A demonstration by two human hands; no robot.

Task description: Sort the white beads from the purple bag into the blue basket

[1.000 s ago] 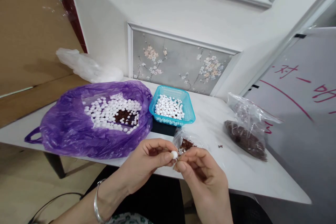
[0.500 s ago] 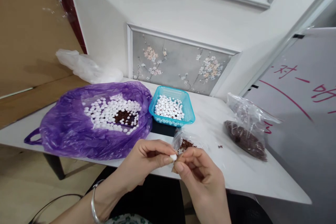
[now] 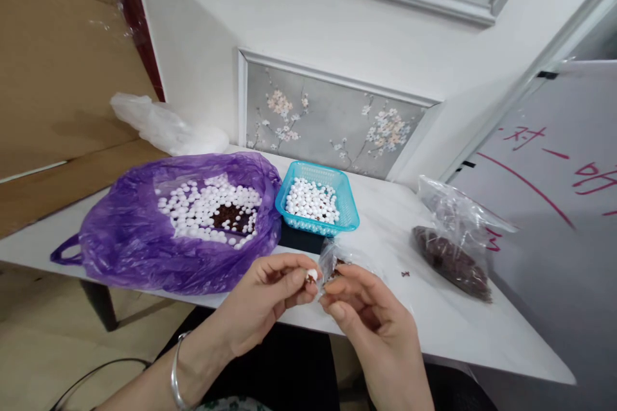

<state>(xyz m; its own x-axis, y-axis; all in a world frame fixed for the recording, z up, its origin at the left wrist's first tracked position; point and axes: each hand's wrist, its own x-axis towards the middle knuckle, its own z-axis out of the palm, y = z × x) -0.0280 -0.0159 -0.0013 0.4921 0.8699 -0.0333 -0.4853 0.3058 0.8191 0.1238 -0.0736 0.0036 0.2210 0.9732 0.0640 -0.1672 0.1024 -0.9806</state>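
My left hand (image 3: 270, 289) pinches a small white ball (image 3: 312, 274) between thumb and fingers. A bit of reddish brown shows on the ball's lower side. Close by on the right, my right hand (image 3: 373, 314) has its thumb and fingers slightly apart, with nothing visible between them. Behind the hands lies a clear plastic bag (image 3: 332, 253) with small brown pieces, partly hidden by my right fingers. A turquoise basket (image 3: 348, 205) behind it holds many white balls, some with brown specks.
On the left of the white table (image 3: 380, 218), an open purple plastic bag (image 3: 125, 231) holds loose white balls and brown pieces. A clear bag of brown material (image 3: 450, 263) lies on the right. A few brown bits (image 3: 405, 274) sit nearby. A whiteboard (image 3: 544, 257) stands at right.
My right fingers have come away from the white ball and spread a little. My left hand has tilted the ball, so its brown side now shows.
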